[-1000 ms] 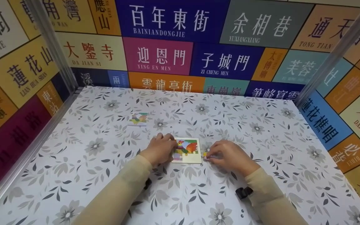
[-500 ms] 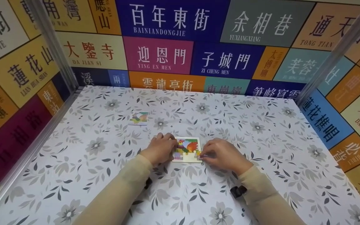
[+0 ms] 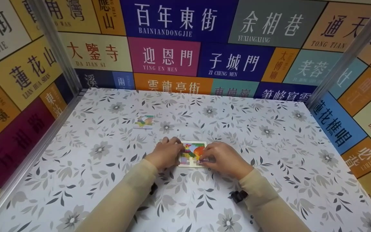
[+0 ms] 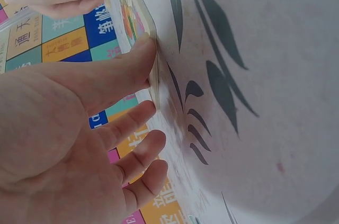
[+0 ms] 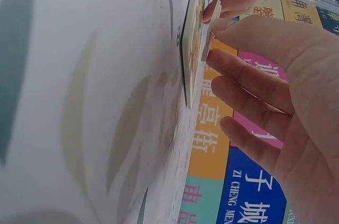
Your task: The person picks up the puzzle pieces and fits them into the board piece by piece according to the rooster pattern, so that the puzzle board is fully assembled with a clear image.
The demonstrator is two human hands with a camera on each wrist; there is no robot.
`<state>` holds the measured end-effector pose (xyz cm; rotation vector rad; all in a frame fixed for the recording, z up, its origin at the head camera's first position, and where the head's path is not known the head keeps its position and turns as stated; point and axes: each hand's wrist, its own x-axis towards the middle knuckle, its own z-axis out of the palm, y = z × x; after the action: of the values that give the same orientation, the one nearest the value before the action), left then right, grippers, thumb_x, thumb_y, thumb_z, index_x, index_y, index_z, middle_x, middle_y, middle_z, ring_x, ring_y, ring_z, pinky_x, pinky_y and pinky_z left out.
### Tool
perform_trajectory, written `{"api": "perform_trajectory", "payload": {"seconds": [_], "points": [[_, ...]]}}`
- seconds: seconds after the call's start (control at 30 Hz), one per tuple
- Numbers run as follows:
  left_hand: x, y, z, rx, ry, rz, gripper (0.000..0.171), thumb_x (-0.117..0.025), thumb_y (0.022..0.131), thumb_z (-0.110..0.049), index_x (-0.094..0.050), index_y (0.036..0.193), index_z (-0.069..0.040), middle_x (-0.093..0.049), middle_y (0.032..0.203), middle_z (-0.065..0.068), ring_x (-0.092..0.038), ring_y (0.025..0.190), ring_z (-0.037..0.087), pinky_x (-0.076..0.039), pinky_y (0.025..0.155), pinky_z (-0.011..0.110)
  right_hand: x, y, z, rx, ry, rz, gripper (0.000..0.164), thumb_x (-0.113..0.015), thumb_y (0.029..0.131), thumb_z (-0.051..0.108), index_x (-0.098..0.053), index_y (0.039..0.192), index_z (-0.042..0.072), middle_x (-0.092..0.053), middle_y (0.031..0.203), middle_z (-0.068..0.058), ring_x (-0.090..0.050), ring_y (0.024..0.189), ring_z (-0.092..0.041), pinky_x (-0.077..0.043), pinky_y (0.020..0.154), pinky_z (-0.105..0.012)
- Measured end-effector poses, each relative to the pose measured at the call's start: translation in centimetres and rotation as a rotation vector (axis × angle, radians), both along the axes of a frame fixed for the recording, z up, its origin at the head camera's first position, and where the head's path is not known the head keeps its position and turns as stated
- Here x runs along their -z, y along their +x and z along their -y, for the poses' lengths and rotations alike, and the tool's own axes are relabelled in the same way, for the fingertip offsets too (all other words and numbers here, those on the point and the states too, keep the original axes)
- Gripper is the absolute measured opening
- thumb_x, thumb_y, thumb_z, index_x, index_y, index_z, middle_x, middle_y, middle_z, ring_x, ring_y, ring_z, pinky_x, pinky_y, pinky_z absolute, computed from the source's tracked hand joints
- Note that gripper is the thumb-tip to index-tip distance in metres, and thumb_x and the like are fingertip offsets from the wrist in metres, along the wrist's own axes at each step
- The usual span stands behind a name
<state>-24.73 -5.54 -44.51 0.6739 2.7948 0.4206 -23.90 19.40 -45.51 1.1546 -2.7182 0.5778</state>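
Note:
A small jigsaw puzzle board with a pale rim and a colourful bird picture lies mid-table; a pale gap shows in its lower part. My left hand holds the board by its left side. In the left wrist view the thumb rests on the rim, the other fingers spread behind. Over the board's lower right, my right hand pinches a thin puzzle piece between thumb and forefinger. The right wrist view has this piece tilted and just above the board. Its printed face is mostly hidden.
Farther back on the left lies a small picture card with similar colours. A white floral cloth covers the table. Panels with large printed characters stand along the back and both sides.
My right hand has moved left with the puzzle piece, from beside the board to over its lower right part. The left hand has stayed at the board's left side.

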Motion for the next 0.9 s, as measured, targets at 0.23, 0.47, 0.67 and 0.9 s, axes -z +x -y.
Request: {"api": "perform_trajectory", "payload": {"seconds": [0.23, 0.47, 0.67, 0.9], "points": [[-0.1, 0.0, 0.0, 0.005, -0.008, -0.008, 0.044, -0.078, 0.090, -0.016, -0.067, 0.132, -0.016, -0.051, 0.149, 0.008, -0.046, 0.130, 0.035, -0.041, 0.111, 0.054, 0.0, 0.0, 1.0, -0.018, 0.073, -0.010, 0.009, -0.084, 0.085, 0.025, -0.084, 0.094, 0.022, -0.076, 0.099, 0.007, -0.068, 0.094, -0.016, -0.053, 0.090, -0.038], [-0.2, 0.0, 0.0, 0.005, -0.008, -0.004, 0.047, -0.078, 0.090, -0.015, -0.066, 0.135, -0.016, -0.051, 0.149, 0.009, -0.047, 0.130, 0.036, -0.041, 0.110, 0.055, 0.2, -0.1, 1.7, -0.021, 0.101, -0.027, 0.008, -0.085, 0.084, 0.023, -0.084, 0.092, 0.023, -0.075, 0.099, 0.007, -0.067, 0.093, -0.016, -0.054, 0.087, -0.038], [0.0, 0.1, 0.0, -0.010, -0.006, 0.010, 0.045, -0.077, 0.091, -0.015, -0.067, 0.134, -0.016, -0.052, 0.149, 0.007, -0.047, 0.130, 0.035, -0.040, 0.112, 0.055, 0.4, -0.3, 2.0, -0.034, 0.121, -0.023, 0.009, -0.085, 0.085, 0.025, -0.084, 0.094, 0.024, -0.075, 0.100, 0.006, -0.067, 0.094, -0.016, -0.054, 0.087, -0.039], [-0.1, 0.0, -0.2, -0.009, -0.004, 0.016, 0.045, -0.076, 0.090, -0.014, -0.067, 0.135, -0.017, -0.052, 0.148, 0.007, -0.047, 0.130, 0.035, -0.040, 0.111, 0.054, 0.5, -0.5, 2.1, -0.057, 0.092, -0.043, 0.009, -0.085, 0.083, 0.021, -0.084, 0.092, 0.020, -0.076, 0.104, 0.002, -0.069, 0.097, -0.019, -0.055, 0.089, -0.039]]}}
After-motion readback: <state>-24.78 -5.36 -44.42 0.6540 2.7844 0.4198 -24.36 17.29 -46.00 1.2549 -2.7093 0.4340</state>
